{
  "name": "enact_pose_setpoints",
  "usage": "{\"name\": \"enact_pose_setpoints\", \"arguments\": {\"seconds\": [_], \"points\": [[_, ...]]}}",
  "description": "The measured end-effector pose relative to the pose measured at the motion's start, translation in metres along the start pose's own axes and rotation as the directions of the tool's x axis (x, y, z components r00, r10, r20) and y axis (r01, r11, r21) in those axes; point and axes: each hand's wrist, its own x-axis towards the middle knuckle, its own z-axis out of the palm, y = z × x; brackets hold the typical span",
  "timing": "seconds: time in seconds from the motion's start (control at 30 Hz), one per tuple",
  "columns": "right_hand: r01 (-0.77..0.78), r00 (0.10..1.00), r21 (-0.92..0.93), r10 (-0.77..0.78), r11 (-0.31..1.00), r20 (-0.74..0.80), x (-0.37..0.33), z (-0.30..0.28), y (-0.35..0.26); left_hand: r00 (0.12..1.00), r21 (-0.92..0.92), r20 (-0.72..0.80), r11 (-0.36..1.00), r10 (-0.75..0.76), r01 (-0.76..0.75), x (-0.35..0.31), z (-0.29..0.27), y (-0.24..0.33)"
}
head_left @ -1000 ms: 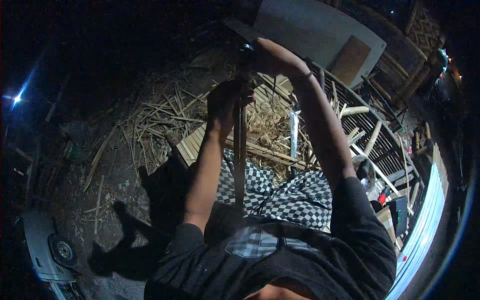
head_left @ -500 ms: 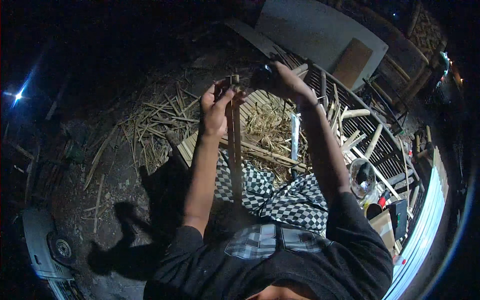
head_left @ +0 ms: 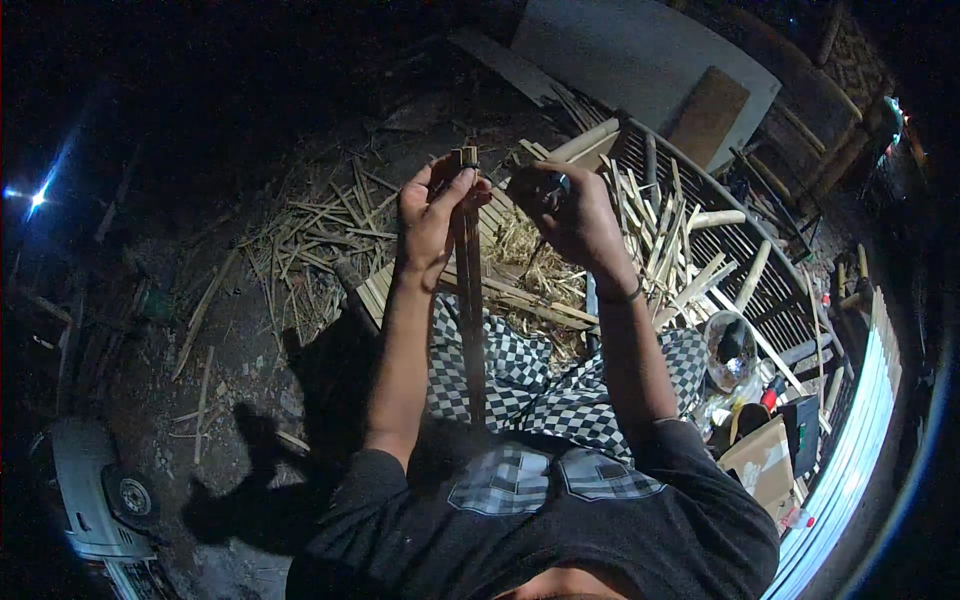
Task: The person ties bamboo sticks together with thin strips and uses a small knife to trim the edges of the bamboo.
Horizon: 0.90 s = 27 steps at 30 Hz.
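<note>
Leftmost of what concerns me, sticks (head_left: 300, 240) lie strewn on the ground (head_left: 245, 365), well apart from the work, and I'd leave them alone. Next come pale slats (head_left: 375, 295), just beside my left forearm. Then my left hand (head_left: 428, 215) is closed around the narrow strips (head_left: 469, 260) near their upper end, the thumb across the near face; the tops poke up just above it, and the rest runs down in front of the checked trousers (head_left: 510, 375). I judge that a sound place to pinch: I'd want the ends level, the faces flat together, and only enough squeeze to stop sliding or twisting. With such a length below the grip, a small turn of the wrist would swing the lower end, so I'd hold that forearm steady. Rightward, shavings (head_left: 525, 250) lie beneath the gap between the hands. Then a dark thing (head_left: 537, 190) sits in the curled fingers of my right hand (head_left: 590, 220), apart from the strips; shadow hides what it is. I'd hold it firmly with a loose wrist, and have the strip tops in plain sight. Farther right, loose pieces (head_left: 660, 225) crowd past the wrist, so I'd carry the elbow clear of them and of the container (head_left: 728, 350).
</note>
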Motion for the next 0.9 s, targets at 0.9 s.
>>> {"name": "enact_pose_setpoints", "arguments": {"seconds": [0.9], "points": [[-0.137, 0.991, 0.556, 0.108, 0.820, 0.084, -0.039, -0.002, -0.025, 1.000, 0.024, -0.002, 0.999, -0.029, 0.029, 0.004, 0.009, -0.002]]}}
